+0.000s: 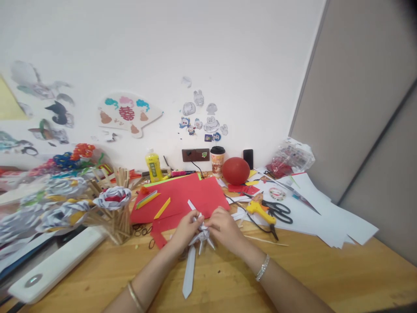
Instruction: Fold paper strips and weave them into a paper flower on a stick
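Note:
My left hand (pixel 185 229) and my right hand (pixel 224 228) meet at the middle of the wooden table (pixel 293 278). Both pinch a small folded white paper piece (pixel 202 237) with pointed flaps. A long white paper strip (pixel 189 270) hangs from it toward me across the table. Another strip end (pixel 191 204) sticks up behind my left fingers. Large red paper sheets (pixel 189 195) lie just beyond my hands.
A yellow glue gun (pixel 259 211) and black scissors (pixel 280 211) lie right of my hands, on white sheets (pixel 325 217). A red balloon (pixel 236 170), cup (pixel 217 159) and yellow bottle (pixel 153 165) stand by the wall. Paper flowers on sticks (pixel 112 204) and a white tray (pixel 55 265) are left.

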The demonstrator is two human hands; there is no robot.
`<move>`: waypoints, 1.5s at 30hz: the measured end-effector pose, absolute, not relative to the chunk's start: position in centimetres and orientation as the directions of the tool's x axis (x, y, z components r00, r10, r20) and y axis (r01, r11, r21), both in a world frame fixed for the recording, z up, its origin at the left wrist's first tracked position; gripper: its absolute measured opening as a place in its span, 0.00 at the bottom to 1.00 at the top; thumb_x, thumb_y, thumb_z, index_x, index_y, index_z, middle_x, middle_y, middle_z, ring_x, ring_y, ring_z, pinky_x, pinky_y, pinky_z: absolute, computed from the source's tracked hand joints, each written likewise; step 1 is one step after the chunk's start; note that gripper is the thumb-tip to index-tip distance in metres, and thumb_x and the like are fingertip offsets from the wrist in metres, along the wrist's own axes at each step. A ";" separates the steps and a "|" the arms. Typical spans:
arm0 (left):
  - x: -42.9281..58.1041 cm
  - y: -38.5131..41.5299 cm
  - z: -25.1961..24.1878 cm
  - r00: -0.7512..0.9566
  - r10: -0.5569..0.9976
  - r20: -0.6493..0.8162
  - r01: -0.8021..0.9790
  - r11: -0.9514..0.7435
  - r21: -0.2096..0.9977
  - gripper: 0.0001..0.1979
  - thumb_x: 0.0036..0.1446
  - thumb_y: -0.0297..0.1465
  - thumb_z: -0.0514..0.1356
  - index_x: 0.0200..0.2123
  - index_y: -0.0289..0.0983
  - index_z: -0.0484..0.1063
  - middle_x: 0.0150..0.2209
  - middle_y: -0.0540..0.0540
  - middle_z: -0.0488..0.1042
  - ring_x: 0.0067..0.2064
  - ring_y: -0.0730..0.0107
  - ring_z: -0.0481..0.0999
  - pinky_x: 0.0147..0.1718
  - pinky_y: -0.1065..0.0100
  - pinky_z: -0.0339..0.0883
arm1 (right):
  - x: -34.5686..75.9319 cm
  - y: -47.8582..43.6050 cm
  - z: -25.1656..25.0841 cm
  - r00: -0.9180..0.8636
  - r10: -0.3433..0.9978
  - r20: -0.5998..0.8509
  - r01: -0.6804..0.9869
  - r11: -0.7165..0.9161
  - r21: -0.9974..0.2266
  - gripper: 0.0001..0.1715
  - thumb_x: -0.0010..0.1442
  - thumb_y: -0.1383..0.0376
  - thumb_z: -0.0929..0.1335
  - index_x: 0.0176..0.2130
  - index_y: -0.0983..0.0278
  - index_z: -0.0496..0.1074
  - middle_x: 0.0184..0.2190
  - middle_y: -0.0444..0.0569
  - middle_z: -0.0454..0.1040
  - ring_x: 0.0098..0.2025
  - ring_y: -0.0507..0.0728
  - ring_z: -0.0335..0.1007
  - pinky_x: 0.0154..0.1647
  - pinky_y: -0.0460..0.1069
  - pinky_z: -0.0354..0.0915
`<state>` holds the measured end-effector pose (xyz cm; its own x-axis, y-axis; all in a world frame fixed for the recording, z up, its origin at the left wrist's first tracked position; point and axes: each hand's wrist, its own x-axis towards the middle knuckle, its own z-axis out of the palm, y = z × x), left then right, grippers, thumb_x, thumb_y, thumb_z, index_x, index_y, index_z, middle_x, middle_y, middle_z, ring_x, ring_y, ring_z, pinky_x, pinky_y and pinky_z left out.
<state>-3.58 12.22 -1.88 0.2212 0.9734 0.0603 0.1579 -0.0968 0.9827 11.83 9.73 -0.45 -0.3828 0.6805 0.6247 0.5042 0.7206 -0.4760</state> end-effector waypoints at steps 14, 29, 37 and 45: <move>-3.4 11.1 -0.5 0.081 0.960 0.268 0.499 -0.272 0.823 0.11 0.50 0.38 0.50 0.22 0.37 0.59 0.20 0.54 0.61 0.25 0.72 0.61 0.25 0.72 0.56 | 11.6 8.5 0.4 -0.504 0.661 0.555 0.483 0.749 -0.453 0.13 0.60 0.67 0.60 0.35 0.62 0.73 0.30 0.47 0.74 0.36 0.54 0.61 0.40 0.49 0.57; -3.2 10.6 -0.4 0.105 0.951 0.291 0.529 -0.301 0.794 0.14 0.53 0.40 0.47 0.23 0.38 0.61 0.22 0.51 0.66 0.27 0.69 0.65 0.27 0.70 0.58 | 11.3 7.7 0.6 -0.500 0.698 0.513 0.560 0.712 -0.423 0.12 0.59 0.67 0.60 0.30 0.63 0.72 0.30 0.47 0.73 0.37 0.55 0.61 0.39 0.48 0.56; -3.0 10.6 -0.3 0.108 0.950 0.294 0.556 -0.303 0.774 0.13 0.52 0.41 0.48 0.22 0.39 0.58 0.20 0.53 0.63 0.25 0.70 0.63 0.26 0.71 0.56 | 10.9 7.6 0.8 -0.443 0.757 0.481 0.618 0.646 -0.448 0.10 0.57 0.64 0.63 0.38 0.63 0.70 0.33 0.48 0.73 0.38 0.56 0.60 0.37 0.48 0.57; -3.0 10.2 0.1 0.038 0.948 0.316 0.541 -0.285 0.791 0.13 0.53 0.39 0.47 0.23 0.38 0.60 0.21 0.52 0.65 0.25 0.70 0.64 0.26 0.71 0.56 | 10.6 7.0 0.8 -0.457 0.727 0.513 0.600 0.678 -0.425 0.10 0.57 0.65 0.63 0.39 0.63 0.70 0.33 0.50 0.73 0.39 0.57 0.60 0.39 0.49 0.57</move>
<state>-3.02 10.16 0.11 0.0380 0.9480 0.3161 0.5411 -0.2855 0.7910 10.62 6.97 0.77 -0.4574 0.7266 0.5127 0.6004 0.6776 -0.4246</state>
